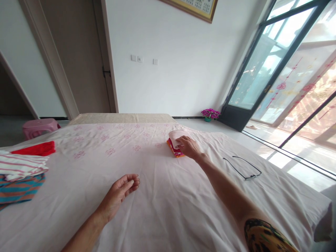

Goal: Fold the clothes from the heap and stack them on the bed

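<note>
At the middle right of the bed, my right hand is closed on a folded pale pink cloth. This cloth lies on top of a small stack of folded red and orange cloths. Some of its fingers are hidden from me. Closer in, my left hand hovers over the pale sheet with its fingers loosely curled and nothing visible in them. On the left edge of the bed lie a red cloth, a white cloth with red stripes and a blue and orange striped cloth.
A pair of glasses lies on the bed sheet, to the right of my right forearm. Beyond the bed's left side stands a pink plastic stool. Purple flowers in a green pot stand by the glass door.
</note>
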`<state>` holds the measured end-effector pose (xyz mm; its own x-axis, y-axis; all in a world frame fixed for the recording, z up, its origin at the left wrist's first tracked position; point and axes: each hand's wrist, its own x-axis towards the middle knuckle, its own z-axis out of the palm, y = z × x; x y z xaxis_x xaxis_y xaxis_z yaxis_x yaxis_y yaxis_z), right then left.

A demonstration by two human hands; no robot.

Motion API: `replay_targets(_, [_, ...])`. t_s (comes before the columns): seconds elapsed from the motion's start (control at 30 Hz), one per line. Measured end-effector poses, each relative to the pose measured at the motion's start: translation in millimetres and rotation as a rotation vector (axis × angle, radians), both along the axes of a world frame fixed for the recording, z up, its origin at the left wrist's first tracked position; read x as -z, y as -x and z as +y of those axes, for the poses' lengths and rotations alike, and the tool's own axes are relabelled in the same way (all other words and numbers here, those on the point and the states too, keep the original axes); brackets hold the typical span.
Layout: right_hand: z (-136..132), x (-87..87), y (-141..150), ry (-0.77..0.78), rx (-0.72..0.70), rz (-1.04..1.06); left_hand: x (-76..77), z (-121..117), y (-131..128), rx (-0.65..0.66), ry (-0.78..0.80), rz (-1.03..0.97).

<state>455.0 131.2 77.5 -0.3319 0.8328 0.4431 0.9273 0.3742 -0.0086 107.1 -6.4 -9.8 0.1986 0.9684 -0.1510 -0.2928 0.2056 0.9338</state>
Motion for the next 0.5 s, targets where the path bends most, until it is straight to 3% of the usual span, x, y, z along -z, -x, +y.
replay_targets(0.33, [14.2,12.1,7.1,-0.085,0.143,-0.027,-0.7,-0.5,0.3,-0.001,-0.003,-0.003])
replay_targets(0.5, [17.9,11.5,2.1,0.03,0.042,0.002,-0.2,-0.1,0.6,0.005,0.001,-0.005])
